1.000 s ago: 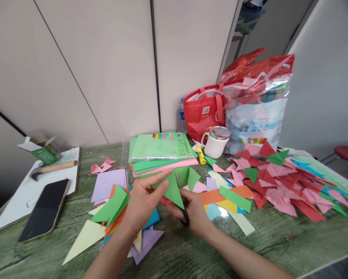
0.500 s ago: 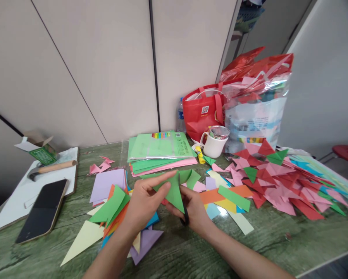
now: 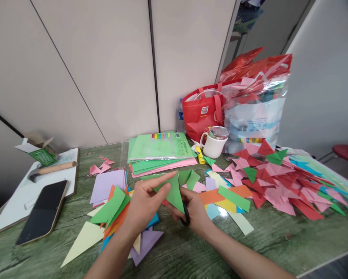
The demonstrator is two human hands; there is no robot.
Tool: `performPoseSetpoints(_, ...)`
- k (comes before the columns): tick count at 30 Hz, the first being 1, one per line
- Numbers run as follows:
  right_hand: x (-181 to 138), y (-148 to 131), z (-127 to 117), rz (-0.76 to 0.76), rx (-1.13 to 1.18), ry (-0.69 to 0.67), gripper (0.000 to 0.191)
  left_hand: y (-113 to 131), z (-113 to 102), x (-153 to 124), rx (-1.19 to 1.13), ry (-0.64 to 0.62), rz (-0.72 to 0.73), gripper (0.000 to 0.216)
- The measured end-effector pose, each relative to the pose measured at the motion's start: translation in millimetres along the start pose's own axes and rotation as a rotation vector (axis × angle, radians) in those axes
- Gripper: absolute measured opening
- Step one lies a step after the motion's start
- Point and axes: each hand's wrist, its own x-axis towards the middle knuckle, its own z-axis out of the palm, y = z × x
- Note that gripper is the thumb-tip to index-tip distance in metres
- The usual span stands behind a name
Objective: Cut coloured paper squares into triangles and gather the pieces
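My left hand (image 3: 143, 203) pinches a green paper piece (image 3: 174, 193) between thumb and fingers, holding it up over the green table (image 3: 249, 248). My right hand (image 3: 195, 211) is wrapped round the black handles of scissors (image 3: 185, 215), whose blades run up through the green paper. Below my hands lie cut paper pieces (image 3: 112, 213) in green, orange, yellow, purple and blue.
A pack of coloured sheets (image 3: 159, 151) lies behind my hands, with a glue stick (image 3: 200, 155), a white mug (image 3: 214, 143), a red bag (image 3: 203, 110) and a plastic bag (image 3: 255, 108). Red and pink triangles (image 3: 281, 182) cover the right. A phone (image 3: 43, 211) and hammer (image 3: 50, 169) lie left.
The scissors have cut a little further up into the green paper. Both hands stay in nearly the same place.
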Motion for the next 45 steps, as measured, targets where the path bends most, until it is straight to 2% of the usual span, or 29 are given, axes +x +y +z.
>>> performPoseSetpoints(3, 0.6, 0.5, -0.1, 0.024, 0.002, -0.009, 0.041, 2.5, 0.3, 1.0, 0.018, 0.020, -0.006, 0.032)
performPoseSetpoints(6, 0.4, 4.2, -2.1, 0.042, 0.021, -0.037, 0.036, 9.0, -8.9, 3.3, 0.042, 0.028, -0.020, 0.030)
performPoseSetpoints(10, -2.5, 5.2, -5.1, 0.096, -0.004, -0.182, 0.027, 18.8, -44.0, 4.9, 0.135, 0.011, -0.054, 0.027)
performPoseSetpoints(12, -3.3, 4.4, -6.1, 0.090, -0.014, -0.201, 0.026, 20.6, -65.7, 2.4, 0.239, -0.013, -0.087, 0.033)
performPoseSetpoints(14, -2.3, 4.0, -7.3, 0.033, -0.028, -0.111, 0.025, 18.7, -85.0, -2.2, 0.344, -0.066, -0.098, 0.036)
performPoseSetpoints(17, 3.4, 5.3, -10.8, -0.089, -0.070, 0.130, 0.025, 9.0, -105.8, -8.9, 0.608, -0.133, -0.101, 0.035)
performPoseSetpoints(18, 5.9, 6.4, -12.8, -0.128, -0.091, 0.206, 0.026, 4.8, -110.3, -9.8, 0.741, -0.126, -0.107, 0.034)
performPoseSetpoints(20, 11.2, 9.7, -18.2, -0.196, -0.148, 0.328, 0.026, -2.3, -114.7, -8.9, 1.002, -0.027, -0.122, 0.032)
performPoseSetpoints(22, 16.1, 14.6, -25.0, -0.248, -0.249, 0.417, 0.027, -5.9, -110.7, -4.4, 1.177, 0.068, -0.112, 0.031)
performPoseSetpoints(24, 20.1, 20.7, -32.3, -0.268, -0.399, 0.473, 0.030, -5.6, -96.3, 1.7, 1.214, 0.078, -0.072, 0.030)
performPoseSetpoints(26, 23.0, 26.9, -38.4, -0.259, -0.532, 0.503, 0.032, -4.5, -72.5, 7.3, 1.104, 0.050, -0.005, 0.026)
performPoseSetpoints(28, 24.8, 32.2, -42.4, -0.246, -0.582, 0.520, 0.034, -5.8, -44.3, 10.5, 0.876, -0.024, 0.038, 0.025)
performPoseSetpoints(29, 25.4, 34.3, -43.5, -0.246, -0.577, 0.528, 0.035, -8.1, -30.7, 11.0, 0.732, -0.108, 0.021, 0.025)
performPoseSetpoints(32, 27.1, 38.4, -43.9, -0.268, -0.504, 0.539, 0.037, -20.1, -0.8, 10.2, 0.619, -0.236, -0.007, 0.020)
performPoseSetpoints(34, 28.2, 39.7, -43.1, -0.279, -0.452, 0.541, 0.039, -29.7, 8.4, 9.7, 0.553, -0.280, -0.042, 0.018)
performPoseSetpoints(39, 30.1, 38.1, -41.8, -0.241, -0.395, 0.580, 0.042, -44.3, 15.0, 12.3, 0.309, -0.343, -0.154, 0.014)
performPoseSetpoints(45, 24.8, 28.9, -37.0, -0.162, -0.253, 0.565, 0.045, -36.6, 25.1, 10.3, -0.026, -0.395, -0.280, 0.025)
